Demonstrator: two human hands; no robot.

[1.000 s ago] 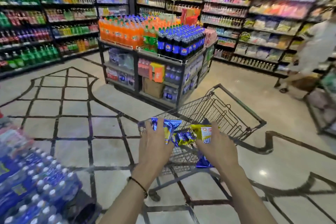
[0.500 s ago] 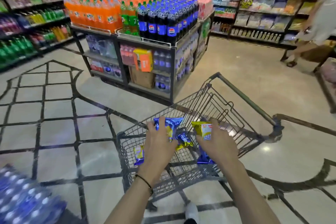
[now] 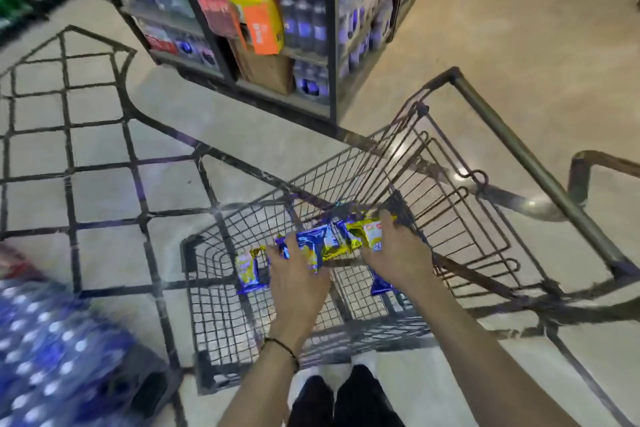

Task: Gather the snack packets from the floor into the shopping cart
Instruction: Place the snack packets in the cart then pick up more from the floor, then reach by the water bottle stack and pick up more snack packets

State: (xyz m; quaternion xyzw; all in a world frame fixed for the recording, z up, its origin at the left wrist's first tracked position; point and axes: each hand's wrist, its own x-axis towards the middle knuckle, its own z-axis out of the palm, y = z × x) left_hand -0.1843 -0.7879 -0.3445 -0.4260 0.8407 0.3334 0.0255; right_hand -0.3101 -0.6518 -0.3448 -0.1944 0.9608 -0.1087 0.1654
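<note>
While both hands hung over the shopping cart (image 3: 188, 263), your left hand (image 3: 298, 274) and right hand (image 3: 394, 253) gripped the snack packets (image 3: 346, 239) together, fingers curled over them; a loose packet (image 3: 247, 270) lay inside.

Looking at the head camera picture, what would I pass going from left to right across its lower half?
bottle pack → cart's left rim → loose yellow-and-blue packet lying in the cart → left hand → held snack packets → right hand → cart handle
</note>
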